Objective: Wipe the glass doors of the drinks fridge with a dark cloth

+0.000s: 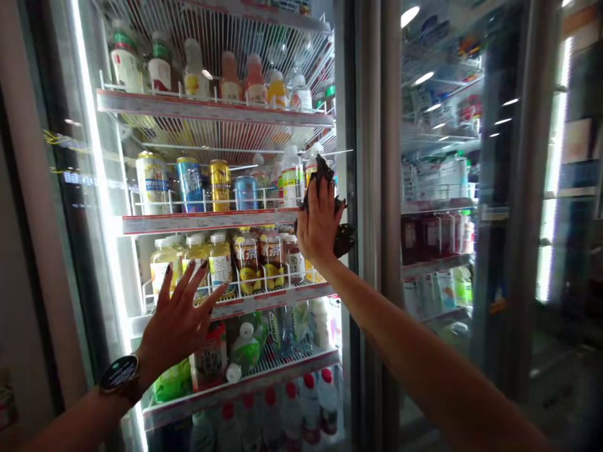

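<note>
My right hand [319, 227] presses a crumpled dark cloth [346, 240] against the glass door [66, 188] of a drinks fridge, near the door's right side. Parts of the cloth stick out above the fingers and to the right of the palm. My left hand [179, 323] is open with its fingers spread, holding nothing, in front of the lower left part of the glass. Whether its fingertips touch the glass, I cannot tell. A round dark watch [119, 373] sits on the left wrist.
Behind the glass, wire shelves carry drink cans [220, 185], tea bottles [247, 260] and red-capped bottles [309, 408]. A metal door frame [370, 188] runs upright beside my right hand. A second stocked fridge [436, 204] stands to the right. Lights reflect in the glass.
</note>
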A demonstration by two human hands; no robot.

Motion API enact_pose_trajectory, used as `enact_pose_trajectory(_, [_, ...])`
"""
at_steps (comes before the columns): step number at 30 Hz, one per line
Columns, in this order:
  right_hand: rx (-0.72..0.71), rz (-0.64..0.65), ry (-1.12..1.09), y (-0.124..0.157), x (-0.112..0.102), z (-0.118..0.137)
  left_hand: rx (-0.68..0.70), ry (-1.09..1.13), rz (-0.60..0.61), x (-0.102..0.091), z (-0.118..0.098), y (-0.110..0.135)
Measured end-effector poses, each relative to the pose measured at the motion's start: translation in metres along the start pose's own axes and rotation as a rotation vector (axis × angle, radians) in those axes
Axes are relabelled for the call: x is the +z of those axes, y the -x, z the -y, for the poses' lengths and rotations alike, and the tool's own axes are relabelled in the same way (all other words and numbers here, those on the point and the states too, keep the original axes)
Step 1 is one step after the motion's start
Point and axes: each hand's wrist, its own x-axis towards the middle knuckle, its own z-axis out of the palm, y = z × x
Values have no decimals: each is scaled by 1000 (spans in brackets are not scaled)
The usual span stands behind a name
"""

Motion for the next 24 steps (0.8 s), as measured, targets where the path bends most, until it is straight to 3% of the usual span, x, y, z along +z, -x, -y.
enact_pose_trajectory(1, [-30,8,-1,1,0,13,-1,-4,0,1,0,0])
enact_pose_trajectory(3, [-149,65,-41,42,1,38,-7,-9,8,2,0,0])
enact_pose_trajectory(6, [-370,264,-155,160,6,53,-15,-13,29,2,0,0])
enact_pose_trajectory(9, [-575,473,-253,271,5,34,-14,-11,29,-1,0,-1])
enact_pose_trajectory(11, [-689,542,-282,302,-1,11,-8,-2,26,-2,1,-2])
enact_pose_trajectory(12, [-722,551,-278,299,-4,0,-8,3,22,-2,1,-2])
enact_pose_trajectory(14, [-713,506,-233,256,-10,-18,-8,3,20,-2,1,-1])
enact_pose_trajectory(17, [-482,292,-130,132,-12,-19,-7,-21,26,-1,0,1])
enact_pose_trajectory(20, [-237,44,-95,21,-7,14,7,-43,37,-1,-3,3])
enact_pose_trajectory(22, [-199,-19,-103,-7,-3,44,3,-37,28,0,-1,3])
enact_pose_trajectory(24, [-256,5,-114,5,1,73,-5,-5,-17,2,4,2])
